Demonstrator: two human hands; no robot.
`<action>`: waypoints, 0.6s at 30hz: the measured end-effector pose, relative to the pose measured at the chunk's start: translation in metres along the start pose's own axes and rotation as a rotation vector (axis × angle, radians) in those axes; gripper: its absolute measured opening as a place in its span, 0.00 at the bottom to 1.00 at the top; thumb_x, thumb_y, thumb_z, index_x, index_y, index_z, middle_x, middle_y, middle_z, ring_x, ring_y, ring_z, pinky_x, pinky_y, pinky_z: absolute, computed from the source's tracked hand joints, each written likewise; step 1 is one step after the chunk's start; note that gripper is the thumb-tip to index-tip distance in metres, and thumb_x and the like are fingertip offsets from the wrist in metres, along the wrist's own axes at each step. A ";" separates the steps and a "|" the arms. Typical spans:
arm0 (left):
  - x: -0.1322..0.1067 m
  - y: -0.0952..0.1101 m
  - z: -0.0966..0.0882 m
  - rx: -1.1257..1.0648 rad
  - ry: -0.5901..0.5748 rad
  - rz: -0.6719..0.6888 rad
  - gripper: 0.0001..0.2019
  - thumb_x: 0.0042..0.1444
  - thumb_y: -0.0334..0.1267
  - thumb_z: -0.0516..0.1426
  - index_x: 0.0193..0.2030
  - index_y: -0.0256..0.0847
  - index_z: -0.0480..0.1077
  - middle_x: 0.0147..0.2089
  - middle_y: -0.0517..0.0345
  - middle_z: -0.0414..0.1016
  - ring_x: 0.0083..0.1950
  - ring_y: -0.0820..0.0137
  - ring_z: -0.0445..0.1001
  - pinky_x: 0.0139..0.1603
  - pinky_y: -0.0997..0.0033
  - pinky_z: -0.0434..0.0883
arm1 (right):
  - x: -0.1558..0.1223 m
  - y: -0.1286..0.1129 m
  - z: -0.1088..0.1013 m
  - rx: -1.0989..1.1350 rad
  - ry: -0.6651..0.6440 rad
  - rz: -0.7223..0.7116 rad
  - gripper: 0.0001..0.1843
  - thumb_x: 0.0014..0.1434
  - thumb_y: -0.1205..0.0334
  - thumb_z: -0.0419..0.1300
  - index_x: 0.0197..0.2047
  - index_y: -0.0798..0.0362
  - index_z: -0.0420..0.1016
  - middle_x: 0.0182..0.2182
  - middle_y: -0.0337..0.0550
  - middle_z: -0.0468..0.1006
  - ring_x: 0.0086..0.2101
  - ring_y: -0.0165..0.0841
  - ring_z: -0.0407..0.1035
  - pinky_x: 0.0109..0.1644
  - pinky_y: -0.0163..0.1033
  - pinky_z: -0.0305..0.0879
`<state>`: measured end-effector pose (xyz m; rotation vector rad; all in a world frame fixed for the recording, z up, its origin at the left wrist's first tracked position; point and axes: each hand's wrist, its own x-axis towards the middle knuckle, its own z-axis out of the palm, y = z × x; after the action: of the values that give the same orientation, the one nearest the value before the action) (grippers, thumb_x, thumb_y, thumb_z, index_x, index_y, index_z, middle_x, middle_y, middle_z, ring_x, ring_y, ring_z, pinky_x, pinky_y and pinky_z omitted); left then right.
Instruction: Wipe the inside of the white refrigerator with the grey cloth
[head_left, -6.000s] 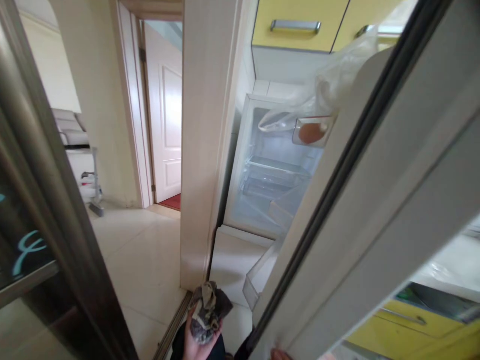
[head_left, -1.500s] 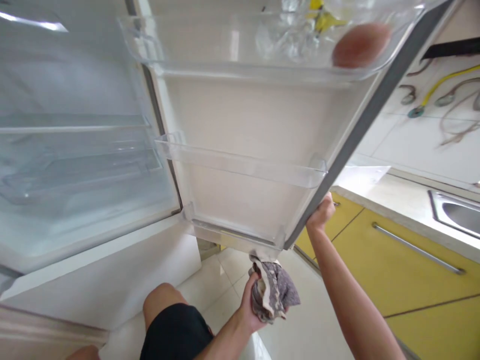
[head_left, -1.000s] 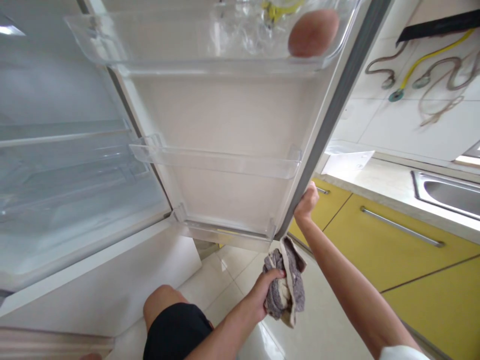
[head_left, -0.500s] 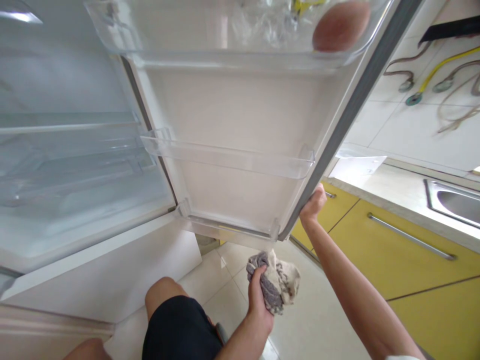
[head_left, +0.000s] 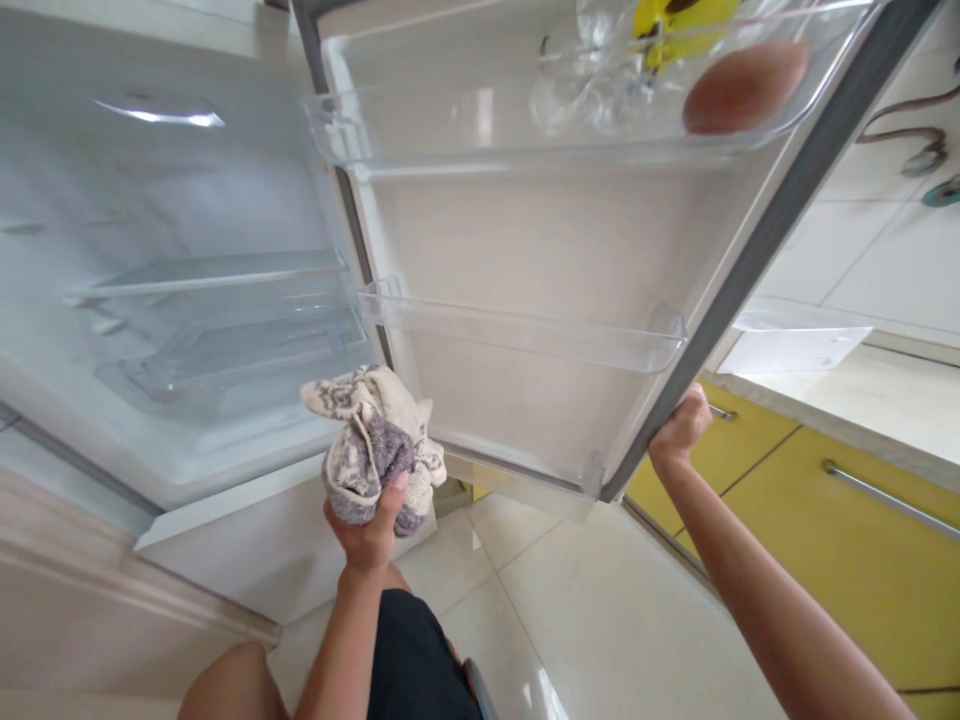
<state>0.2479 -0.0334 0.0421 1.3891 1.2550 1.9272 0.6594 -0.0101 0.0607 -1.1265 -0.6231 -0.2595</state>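
A crumpled cream and grey-purple cloth (head_left: 382, 440) is bunched in my left hand (head_left: 369, 535), with the fingers closed around it. The hand holds it up in front of the lower hinge side of the open fridge door (head_left: 517, 240). My right hand (head_left: 681, 425) grips the outer edge of that door near its lower corner; part of the fingers is hidden behind the edge. To the left, the lit fridge compartment (head_left: 247, 425) stands open, with a glass shelf (head_left: 210, 270) and a clear drawer or tray (head_left: 247, 350) inside.
The top door bin (head_left: 480, 155) holds a reddish-brown oval item (head_left: 746, 88), clear plastic and a yellow packet (head_left: 686, 30). Lower down is a clear door rack (head_left: 525, 335). Yellow cabinets (head_left: 832, 560) under a counter (head_left: 900, 395) stand right, above a tiled floor (head_left: 600, 600).
My left hand has lifted the cloth up and to the left, from above the floor to beside the fridge opening. My right hand still holds the door edge. The view has shifted left.
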 end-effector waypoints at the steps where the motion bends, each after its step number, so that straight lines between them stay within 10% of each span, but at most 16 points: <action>1: 0.016 -0.004 -0.003 0.039 -0.007 0.076 0.21 0.49 0.50 0.66 0.48 0.45 0.73 0.46 0.53 0.83 0.50 0.56 0.82 0.61 0.46 0.77 | 0.000 0.000 0.000 0.005 0.001 0.011 0.30 0.61 0.32 0.52 0.23 0.46 0.51 0.23 0.31 0.48 0.27 0.29 0.47 0.32 0.39 0.52; 6: 0.075 -0.015 0.021 0.562 -0.450 0.430 0.26 0.51 0.44 0.64 0.57 0.39 0.73 0.66 0.43 0.74 0.67 0.53 0.72 0.71 0.53 0.69 | -0.001 0.000 -0.002 -0.019 -0.029 0.015 0.31 0.61 0.29 0.52 0.23 0.46 0.51 0.22 0.31 0.49 0.27 0.30 0.48 0.33 0.40 0.52; 10: 0.086 -0.021 0.058 1.055 -0.632 0.345 0.23 0.61 0.36 0.57 0.63 0.41 0.71 0.68 0.46 0.73 0.68 0.58 0.71 0.71 0.60 0.67 | 0.000 0.003 -0.003 -0.018 -0.031 0.005 0.33 0.60 0.28 0.52 0.22 0.46 0.50 0.22 0.31 0.49 0.27 0.30 0.48 0.33 0.40 0.51; 18: 0.097 -0.016 0.099 1.204 -1.028 0.213 0.20 0.56 0.45 0.59 0.52 0.37 0.78 0.53 0.39 0.82 0.53 0.47 0.81 0.51 0.54 0.76 | -0.001 -0.001 -0.001 -0.011 0.007 0.023 0.31 0.59 0.31 0.54 0.22 0.47 0.51 0.22 0.31 0.51 0.26 0.29 0.49 0.31 0.38 0.51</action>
<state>0.2982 0.0898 0.0845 2.5888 1.6757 0.0962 0.6583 -0.0117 0.0606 -1.1420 -0.6036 -0.2474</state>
